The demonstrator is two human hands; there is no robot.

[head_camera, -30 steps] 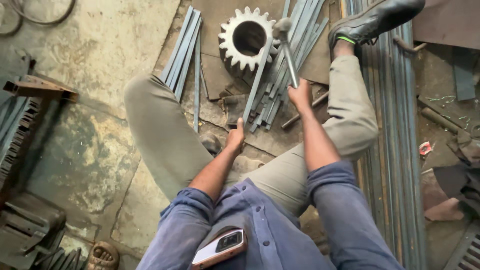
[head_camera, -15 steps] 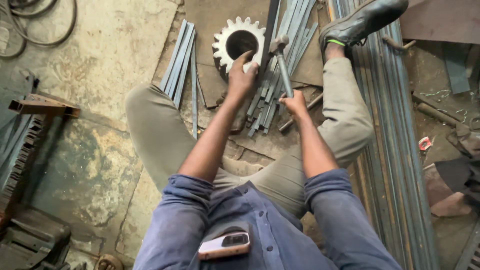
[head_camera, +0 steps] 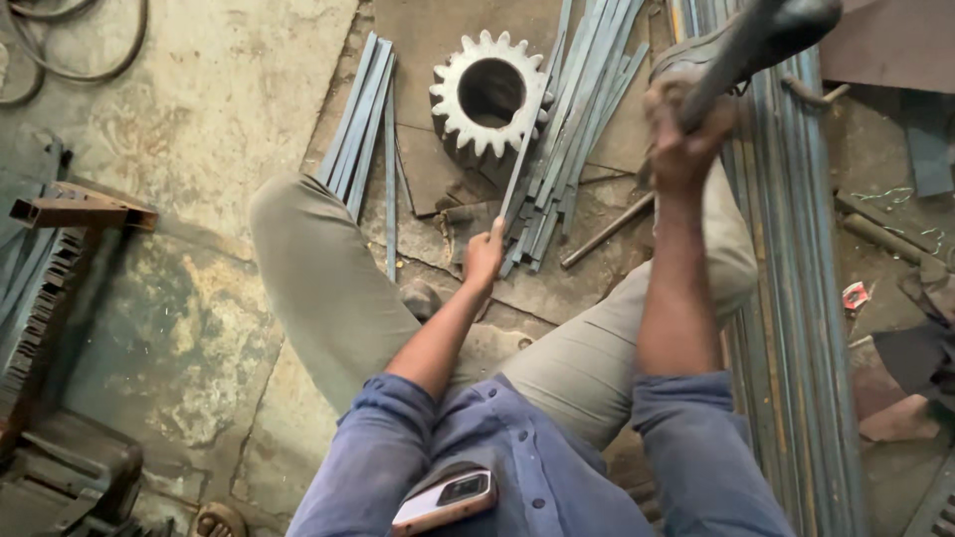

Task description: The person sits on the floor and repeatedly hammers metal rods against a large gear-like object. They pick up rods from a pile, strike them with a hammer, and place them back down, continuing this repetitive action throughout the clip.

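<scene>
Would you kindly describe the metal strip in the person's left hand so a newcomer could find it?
Start at the big toothed gear on the floor. One flat grey strip leans against its rim, its lower end pinched by the left hand. Its neighbours lie flat.

1 gear (head_camera: 489, 94), 1 phone (head_camera: 445, 500), 2 hands (head_camera: 484, 257).

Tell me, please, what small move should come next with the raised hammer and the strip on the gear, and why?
Probably a downward blow. The right hand holds the hammer raised high, while the left hand holds one flat metal strip with its far end laid across the toothed gear wheel, apparently as an anvil.
</scene>
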